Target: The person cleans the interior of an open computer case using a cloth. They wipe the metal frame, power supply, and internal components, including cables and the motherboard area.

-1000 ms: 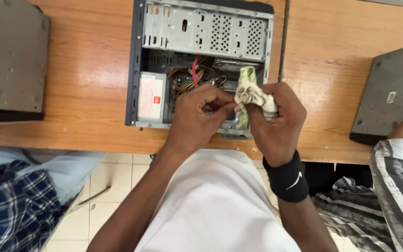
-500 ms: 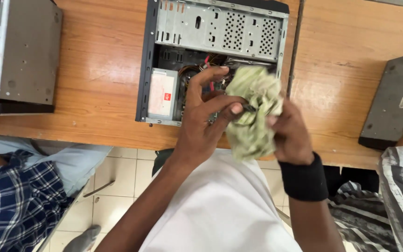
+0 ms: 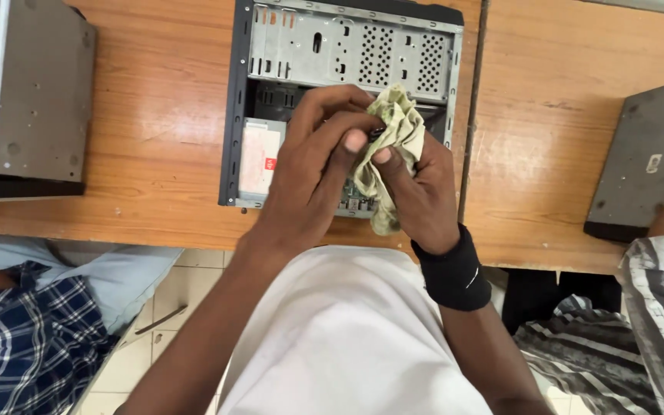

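Both hands closed on a crumpled pale-green cloth [image 3: 393, 138]: left hand [image 3: 317, 165], right hand [image 3: 416, 192], above an open grey metal computer case [image 3: 347, 46]. Best kept bunched tight, clear of inner cables.

A crumpled pale-green cloth [image 3: 393, 142] was gripped between the left hand [image 3: 313, 173] and the right hand [image 3: 416, 192], which wore a black wristband [image 3: 455, 273], above an opened computer case [image 3: 340, 54] laid on the wooden surface [image 3: 155, 115], with closed grey cases at either side.
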